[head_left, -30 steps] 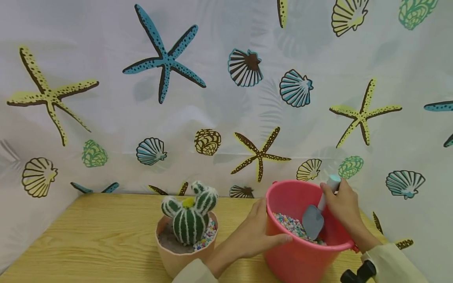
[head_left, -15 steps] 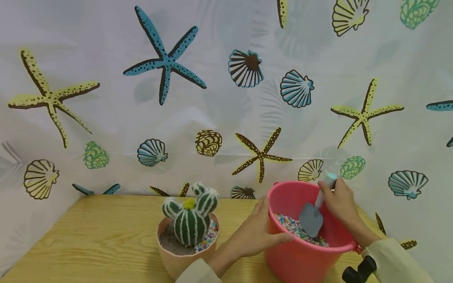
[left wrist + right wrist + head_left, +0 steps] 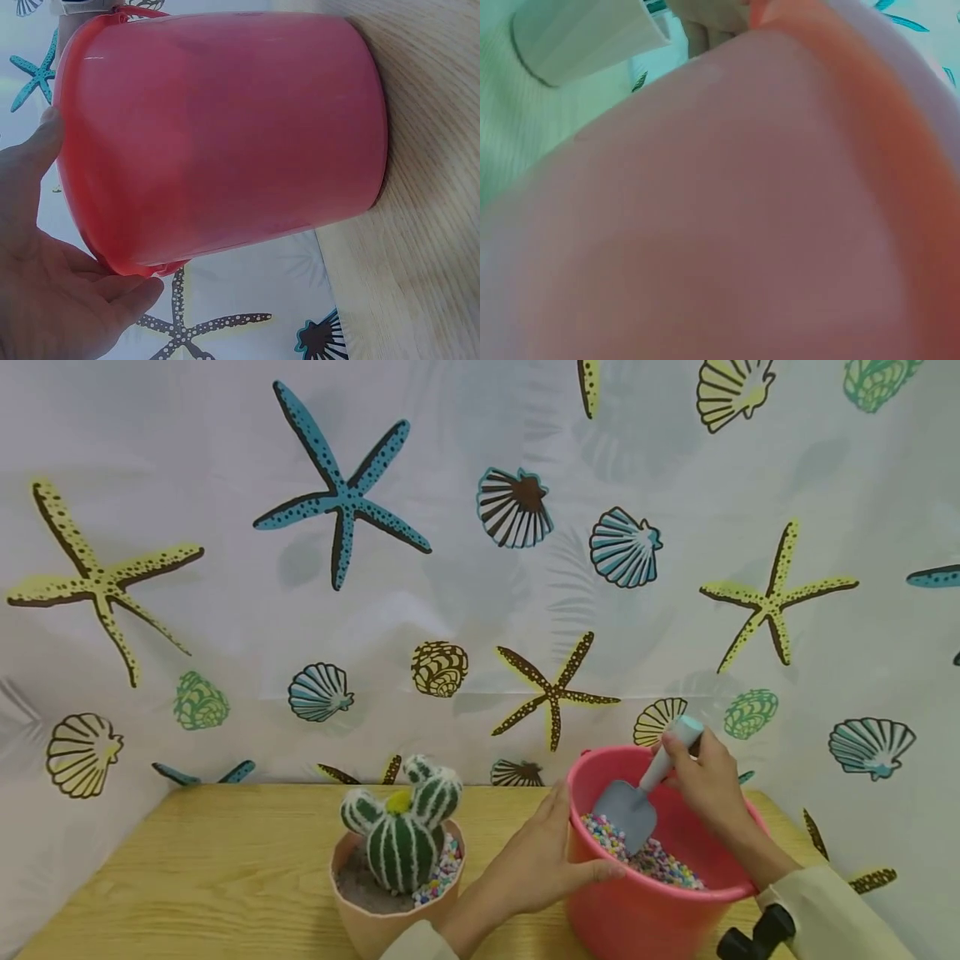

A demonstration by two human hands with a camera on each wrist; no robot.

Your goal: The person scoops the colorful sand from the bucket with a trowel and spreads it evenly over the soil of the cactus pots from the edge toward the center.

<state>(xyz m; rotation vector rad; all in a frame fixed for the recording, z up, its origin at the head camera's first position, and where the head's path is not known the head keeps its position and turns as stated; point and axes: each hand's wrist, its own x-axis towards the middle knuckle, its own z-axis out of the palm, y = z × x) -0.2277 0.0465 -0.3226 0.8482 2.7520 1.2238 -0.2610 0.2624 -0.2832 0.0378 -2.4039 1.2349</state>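
A pink bucket (image 3: pixel 637 918) stands on the table with multicoloured pebbles (image 3: pixel 671 870) inside. My right hand (image 3: pixel 708 781) grips the pale handle of a small grey trowel (image 3: pixel 624 814), whose blade slants down into the pebbles at the bucket's left side. On the bucket's near left rim lies my left hand (image 3: pixel 532 864), fingers stretched along the wall and thumb across the front. In the left wrist view, that thumb and the fingertips touch the bucket (image 3: pixel 225 142) near its rim. The bucket's wall (image 3: pixel 727 195) fills most of the right wrist view, hiding the trowel and right hand.
Left of the bucket is a peach pot (image 3: pixel 375 927) holding a knitted cactus (image 3: pixel 405 852). Grey soil (image 3: pixel 363 889) fills its left part, coloured pebbles (image 3: pixel 442 872) its right. Behind the wooden table (image 3: pixel 210 868) hangs a curtain (image 3: pixel 450 585) printed with starfish and shells.
The trowel's blade has swung left through the bucket, its handle leaning more, and the right hand has shifted left with it. More pebbles show on the right. The left hand stays on the rim.
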